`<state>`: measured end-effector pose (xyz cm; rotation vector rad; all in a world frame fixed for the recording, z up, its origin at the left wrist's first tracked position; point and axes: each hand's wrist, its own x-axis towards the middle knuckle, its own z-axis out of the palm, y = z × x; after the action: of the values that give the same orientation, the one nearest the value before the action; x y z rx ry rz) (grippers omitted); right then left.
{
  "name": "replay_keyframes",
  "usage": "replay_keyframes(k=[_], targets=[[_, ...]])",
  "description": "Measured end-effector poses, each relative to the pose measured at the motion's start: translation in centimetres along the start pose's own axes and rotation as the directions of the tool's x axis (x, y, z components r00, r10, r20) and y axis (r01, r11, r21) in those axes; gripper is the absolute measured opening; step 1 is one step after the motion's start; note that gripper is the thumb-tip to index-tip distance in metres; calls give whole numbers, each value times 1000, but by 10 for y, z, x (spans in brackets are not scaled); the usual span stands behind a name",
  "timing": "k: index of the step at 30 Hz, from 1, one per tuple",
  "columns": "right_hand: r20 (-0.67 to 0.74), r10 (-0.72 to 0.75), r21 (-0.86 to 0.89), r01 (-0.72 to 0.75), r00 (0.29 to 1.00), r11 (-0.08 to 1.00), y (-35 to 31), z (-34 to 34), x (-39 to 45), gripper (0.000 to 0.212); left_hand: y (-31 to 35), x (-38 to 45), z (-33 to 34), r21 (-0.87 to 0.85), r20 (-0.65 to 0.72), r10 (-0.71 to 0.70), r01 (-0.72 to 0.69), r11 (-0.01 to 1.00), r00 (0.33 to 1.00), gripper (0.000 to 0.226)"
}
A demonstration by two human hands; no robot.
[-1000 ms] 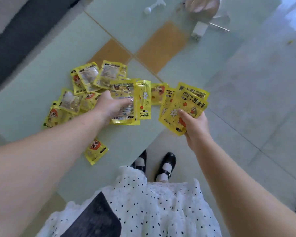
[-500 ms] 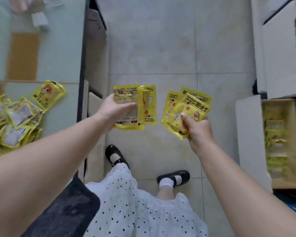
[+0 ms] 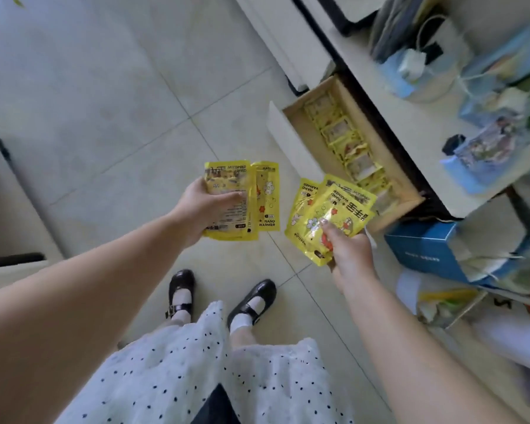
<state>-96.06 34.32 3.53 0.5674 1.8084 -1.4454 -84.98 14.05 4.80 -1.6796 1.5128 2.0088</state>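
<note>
My left hand (image 3: 201, 209) grips a small stack of yellow hand warmer packets (image 3: 266, 200) over the tiled floor. My right hand (image 3: 348, 250) pinches a fanned bunch of yellow hand warmer packets (image 3: 322, 209), thumb on top. Up and to the right of that bunch, an open wooden drawer (image 3: 291, 136) with a white front sticks out from a cabinet. Several more yellow packets (image 3: 349, 148) lie in rows inside it.
A white cabinet top (image 3: 389, 96) on the right carries cables, a charger and blue paper items. A blue box (image 3: 423, 255) and bags stand on the floor at the right. My black shoes (image 3: 251, 301) are on pale floor tiles (image 3: 104, 117).
My view has swung right, away from the glass table with its pile of packets, to the floor and the open drawer. Both hands keep the same hold on their packets.
</note>
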Motion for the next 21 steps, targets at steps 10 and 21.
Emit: replay_keyframes(k=[10,21], targets=[[-175,100,257,-53,980,965,-34,-63,82,27,83,103,116,310,164,37,-87,947,986,35],[-271,125,390,-10,954,921,-58,-17,244,27,153,297,196,632,276,113,-269,727,955,23]])
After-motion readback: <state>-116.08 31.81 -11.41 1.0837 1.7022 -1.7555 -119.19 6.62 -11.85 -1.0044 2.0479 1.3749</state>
